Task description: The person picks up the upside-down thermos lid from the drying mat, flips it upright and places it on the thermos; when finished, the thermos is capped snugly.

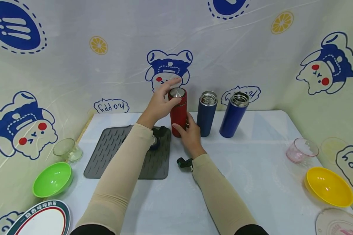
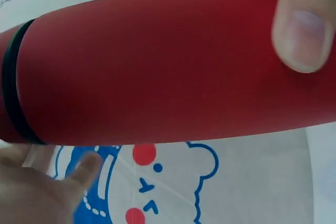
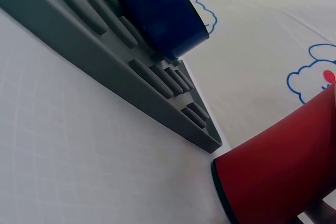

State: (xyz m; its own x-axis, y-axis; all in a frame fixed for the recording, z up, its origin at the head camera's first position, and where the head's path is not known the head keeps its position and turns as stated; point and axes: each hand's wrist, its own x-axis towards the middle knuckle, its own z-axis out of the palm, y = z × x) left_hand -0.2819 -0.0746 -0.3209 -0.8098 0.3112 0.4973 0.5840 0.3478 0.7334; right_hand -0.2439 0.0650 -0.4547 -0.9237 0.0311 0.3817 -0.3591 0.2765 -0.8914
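Observation:
A red thermos point(image 1: 178, 119) with a silver-topped lid point(image 1: 177, 92) stands upright on the table, just right of the grey ridged mat point(image 1: 159, 171). My right hand point(image 1: 191, 135) grips its lower body, and the right thumb point(image 2: 303, 40) lies against the red side in the left wrist view. My left hand point(image 1: 162, 101) is at the lid, thumb in front near its rim, the other fingers stretched out behind and above. Right of it stand a dark blue thermos point(image 1: 207, 117) and a brighter blue thermos point(image 1: 233, 117), both with bare metal necks. A blue cap point(image 3: 163, 14) lies on the mat.
At the left are a clear glass point(image 1: 67, 150), a green bowl point(image 1: 53, 179) and a rimmed plate point(image 1: 44, 217). A pinkish glass point(image 1: 301, 150), a yellow bowl point(image 1: 329, 187) and a pale plate point(image 1: 338, 223) stand at the right. A printed cloth point(image 1: 126, 75) hangs behind the table.

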